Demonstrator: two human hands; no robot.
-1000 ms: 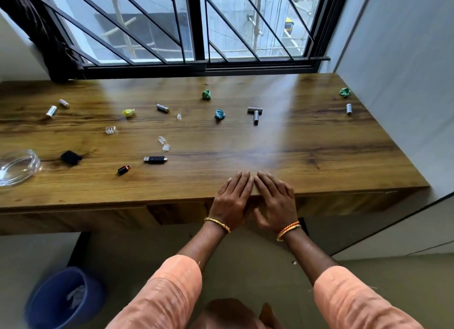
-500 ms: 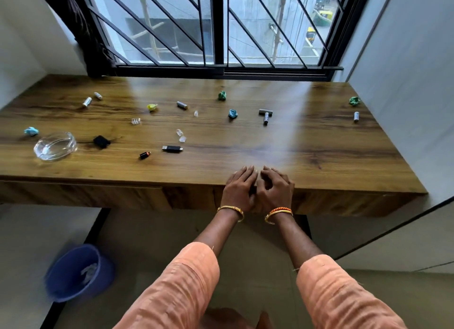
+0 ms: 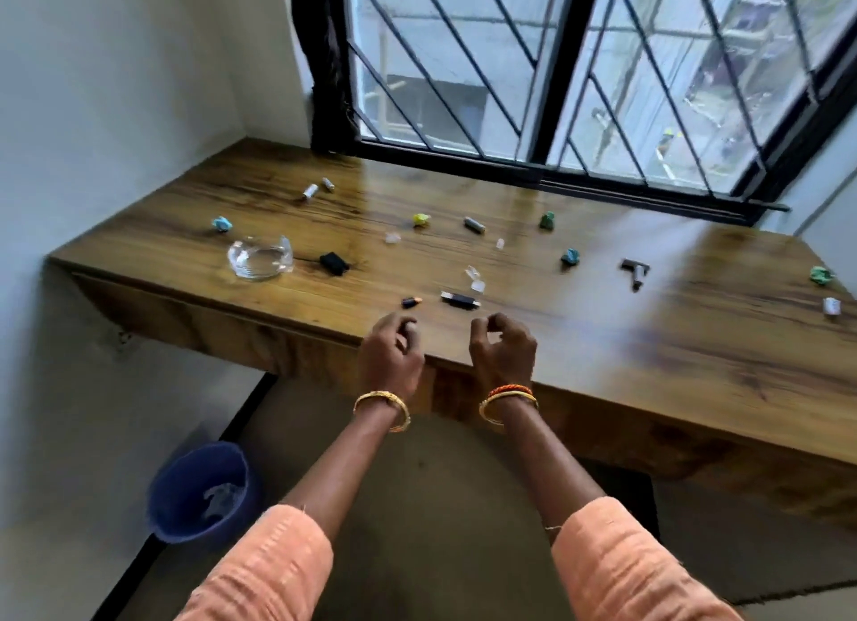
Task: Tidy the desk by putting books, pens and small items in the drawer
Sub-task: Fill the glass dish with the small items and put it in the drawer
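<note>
The wooden surface (image 3: 579,342) carries a scatter of small items, all lying loose and apart from one another. Nearest the front edge are a short black piece with an orange tip (image 3: 411,302) and, just right of it, a black USB stick (image 3: 459,299) with a metal end; two small clear bits (image 3: 475,279) lie just behind the stick. Further left sit a clear glass dish (image 3: 259,260) and a small black block (image 3: 334,263) beside it. Toward the window lie two silver cylinders (image 3: 315,188), a pale blue crumpled scrap (image 3: 222,223), a yellow one (image 3: 421,220), a grey cylinder (image 3: 474,224), a dark green scrap (image 3: 547,221) and a teal one (image 3: 570,256). On the right are a grey T-shaped pair of pieces (image 3: 636,271), a green scrap (image 3: 821,275) and a white cylinder (image 3: 831,305) close to the frame's edge. The left hand (image 3: 392,352) and right hand (image 3: 503,349) hover over the front edge, each with fingers curled loosely and grasping nothing, touching no item. Motion blur softens everything, so labels and fine shapes are not readable. A blue bucket (image 3: 199,493) stands on the floor below, something pale inside it.
</note>
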